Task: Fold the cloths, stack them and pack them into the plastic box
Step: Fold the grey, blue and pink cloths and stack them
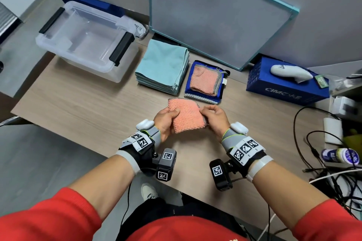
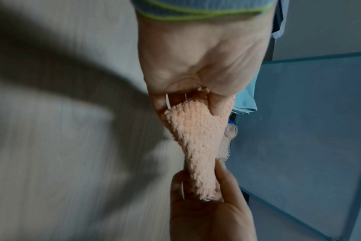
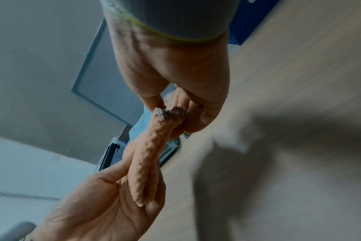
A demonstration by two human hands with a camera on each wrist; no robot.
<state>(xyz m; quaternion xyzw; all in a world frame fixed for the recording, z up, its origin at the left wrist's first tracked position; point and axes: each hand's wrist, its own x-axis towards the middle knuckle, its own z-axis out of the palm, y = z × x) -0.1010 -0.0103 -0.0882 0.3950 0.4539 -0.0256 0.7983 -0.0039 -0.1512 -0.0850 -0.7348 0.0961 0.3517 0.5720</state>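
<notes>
While both hands work just above the wooden desk [image 1: 82,103], the left hand [image 1: 166,123] pinches the left edge of a folded peach dishcloth [image 1: 187,116], thumb on top and fingers curled beneath. The right hand [image 1: 215,118] pinches the opposite, mesh-trimmed edge in the same way. The cloth hangs between them, clear of the surface; both wrist views show its doubled layers sagging together.

Handling judgement: the knobbly fabric looks light, soft and limp, with no stiffness of its own. Take hold at the edges or corners and keep all layers trapped together, or the fold will likely open.

Just beyond lies a small stack topped by another peach cloth [image 1: 205,79] on blue cloths. Beside it, to the left, stands a taller pile of folded teal cloths [image 1: 162,64]. Farther left, the clear plastic box [image 1: 58,45] sits open, nothing visible inside.
</notes>
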